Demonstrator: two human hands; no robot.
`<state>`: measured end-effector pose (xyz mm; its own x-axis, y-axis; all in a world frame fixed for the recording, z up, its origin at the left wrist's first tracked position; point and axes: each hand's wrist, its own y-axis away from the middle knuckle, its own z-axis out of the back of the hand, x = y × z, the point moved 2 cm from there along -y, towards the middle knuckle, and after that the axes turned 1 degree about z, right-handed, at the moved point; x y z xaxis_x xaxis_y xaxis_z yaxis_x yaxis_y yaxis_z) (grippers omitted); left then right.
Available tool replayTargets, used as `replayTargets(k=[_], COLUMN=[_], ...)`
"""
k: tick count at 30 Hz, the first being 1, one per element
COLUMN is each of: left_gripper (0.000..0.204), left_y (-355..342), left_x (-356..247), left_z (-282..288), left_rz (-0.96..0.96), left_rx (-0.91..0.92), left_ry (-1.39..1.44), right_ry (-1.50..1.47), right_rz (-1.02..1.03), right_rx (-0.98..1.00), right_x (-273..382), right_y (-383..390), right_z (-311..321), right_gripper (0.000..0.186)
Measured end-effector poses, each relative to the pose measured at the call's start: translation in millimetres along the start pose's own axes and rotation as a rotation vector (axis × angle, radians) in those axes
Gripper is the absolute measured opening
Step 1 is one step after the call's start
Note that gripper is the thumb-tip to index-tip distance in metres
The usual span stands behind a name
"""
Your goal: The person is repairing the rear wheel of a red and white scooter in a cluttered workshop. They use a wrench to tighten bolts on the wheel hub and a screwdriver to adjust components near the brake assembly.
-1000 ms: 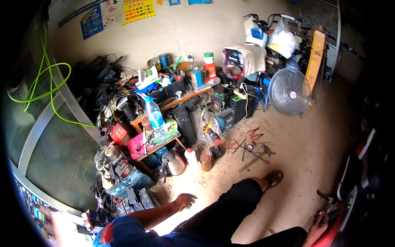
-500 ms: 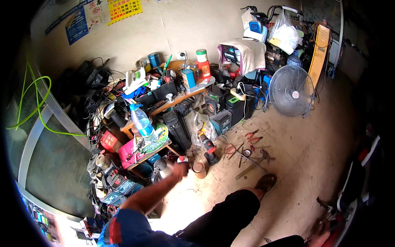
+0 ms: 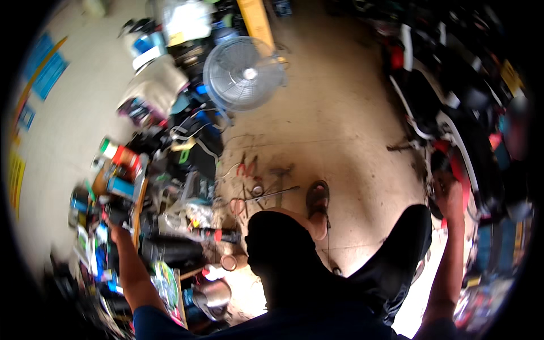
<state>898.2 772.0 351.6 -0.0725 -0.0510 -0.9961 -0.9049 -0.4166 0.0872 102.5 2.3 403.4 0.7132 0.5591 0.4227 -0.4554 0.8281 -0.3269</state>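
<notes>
My left hand (image 3: 117, 232) reaches over the cluttered bench at the left, beside the blue box (image 3: 120, 187) and several small items. Motion smears its fingers, and whether they touch anything cannot be made out. At the right, my right hand (image 3: 449, 195) is against the red part (image 3: 458, 164) of what looks like a scooter; its fingers are blurred and partly lost against dark parts. A red-and-black power drill (image 3: 215, 234) lies beside the bench, near a brown round container (image 3: 232, 262) and a red-and-white capped object (image 3: 212, 272).
On the floor ahead lie a hammer (image 3: 279, 177), red-handled pliers (image 3: 246, 168), a tape roll (image 3: 258, 190), red-handled scissors (image 3: 237, 207) and a long thin rod (image 3: 277, 194). A floor fan (image 3: 243, 73) stands beyond. My sandalled foot (image 3: 318, 198) is beside the tools.
The view has swung right, bringing the scooter side in. My left hand has moved from beside the brown container up over the bench. The right hand shows higher in the picture, by the scooter.
</notes>
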Motion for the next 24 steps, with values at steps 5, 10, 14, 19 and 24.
replayTargets(k=[5,10,14,19,24], left_gripper=[0.064,0.064,0.056,0.04,0.04], left_y=[-34.4,-67.3,-44.7,-111.7,-13.1], left_x=[-6.4,-15.8,26.7,-103.7,-77.1], left_z=[-44.4,-53.4,-64.6,-29.2,-49.4], left_rz=[0.409,0.182,0.138,-0.258,-0.198], left_rx=[-0.018,0.02,0.013,0.644,0.433], left_ry=[0.035,0.241,0.397,0.516,0.439], right_ry=[0.008,0.087,0.158,-0.027,0.102], right_rz=[-0.033,-0.014,0.022,0.035,0.043], right_rx=[-0.009,-0.006,-0.024,-0.071,0.041], right_x=[-13.4,-5.9,-19.3,-27.3,21.1], right_y=[22.2,18.6,8.6,10.5,-3.9], right_z=[15.0,11.4,11.2,-14.0,25.5], right_gripper=[0.018,0.018,0.016,0.015,0.019])
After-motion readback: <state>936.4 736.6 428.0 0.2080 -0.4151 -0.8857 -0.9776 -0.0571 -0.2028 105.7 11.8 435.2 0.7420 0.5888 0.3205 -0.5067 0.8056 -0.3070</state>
